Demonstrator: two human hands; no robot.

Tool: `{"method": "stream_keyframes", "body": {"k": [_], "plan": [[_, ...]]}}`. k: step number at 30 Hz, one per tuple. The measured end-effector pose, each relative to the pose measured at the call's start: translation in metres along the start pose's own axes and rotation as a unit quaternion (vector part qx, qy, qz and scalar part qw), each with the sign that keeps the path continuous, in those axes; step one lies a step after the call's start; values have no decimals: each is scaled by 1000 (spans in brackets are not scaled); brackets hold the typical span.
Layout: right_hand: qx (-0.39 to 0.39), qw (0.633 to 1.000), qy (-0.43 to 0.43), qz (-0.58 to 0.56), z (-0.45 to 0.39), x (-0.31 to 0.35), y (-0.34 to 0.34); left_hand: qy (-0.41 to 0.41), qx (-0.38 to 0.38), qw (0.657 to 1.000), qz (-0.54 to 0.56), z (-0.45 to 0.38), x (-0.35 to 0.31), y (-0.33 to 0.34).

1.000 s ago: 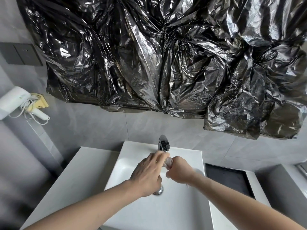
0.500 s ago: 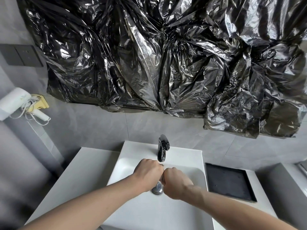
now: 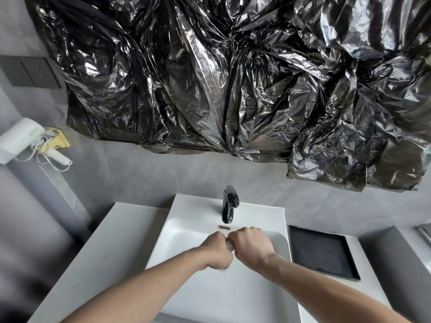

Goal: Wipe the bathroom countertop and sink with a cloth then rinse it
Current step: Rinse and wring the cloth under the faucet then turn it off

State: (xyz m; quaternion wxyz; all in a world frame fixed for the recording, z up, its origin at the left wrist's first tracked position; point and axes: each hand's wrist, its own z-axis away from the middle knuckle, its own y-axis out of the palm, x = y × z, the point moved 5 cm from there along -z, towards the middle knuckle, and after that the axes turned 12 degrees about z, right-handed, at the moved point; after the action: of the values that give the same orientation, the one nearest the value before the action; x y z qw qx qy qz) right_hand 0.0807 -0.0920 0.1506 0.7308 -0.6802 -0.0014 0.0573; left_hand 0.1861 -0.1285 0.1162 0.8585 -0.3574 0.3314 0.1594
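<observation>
Over the middle of the white sink (image 3: 186, 231), my left hand (image 3: 215, 251) and my right hand (image 3: 253, 247) are fists pressed side by side. Both grip a small pale cloth (image 3: 229, 245), of which only a sliver shows between the knuckles. A black faucet (image 3: 229, 203) stands at the sink's back edge, just beyond my hands. The drain is hidden under my left hand. White countertop (image 3: 112, 248) lies to the sink's left.
A black square tray (image 3: 323, 251) sits on the counter right of the sink. Crumpled black plastic (image 3: 233, 78) covers the wall above. A white hair dryer (image 3: 23, 138) hangs on the left wall, below a dark switch plate (image 3: 28, 72).
Both hands have come down from under the faucet spout toward me into the basin and closed into tight fists around the cloth.
</observation>
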Motion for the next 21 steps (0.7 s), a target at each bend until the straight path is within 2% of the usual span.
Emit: {"method": "stream_keyframes", "body": {"k": [3,5,9,11,13,16,18,21], "plan": [[-46,999,-5,27,-2,-1,4,-16,51,999,6,3,2,3],[-24,999,-10,47,-2,-5,19,-29,82,996,7,3,5,5],[-90,994,-28,46,-5,-3,23,-32,106,993,31,2,14,10],[-91,995,-16,32,-1,-4,19,-15,76,996,44,2,15,11],[-69,998,-5,-3,1,-4,17,14,8,999,34,7,11,6],[-23,993,59,-98,7,-6,17,51,-64,996,23,20,8,-2],[-14,979,78,-189,17,-8,17,72,-83,993,35,31,12,-8],[1,956,62,-287,34,-13,16,149,-85,984,52,47,19,-14]]}}
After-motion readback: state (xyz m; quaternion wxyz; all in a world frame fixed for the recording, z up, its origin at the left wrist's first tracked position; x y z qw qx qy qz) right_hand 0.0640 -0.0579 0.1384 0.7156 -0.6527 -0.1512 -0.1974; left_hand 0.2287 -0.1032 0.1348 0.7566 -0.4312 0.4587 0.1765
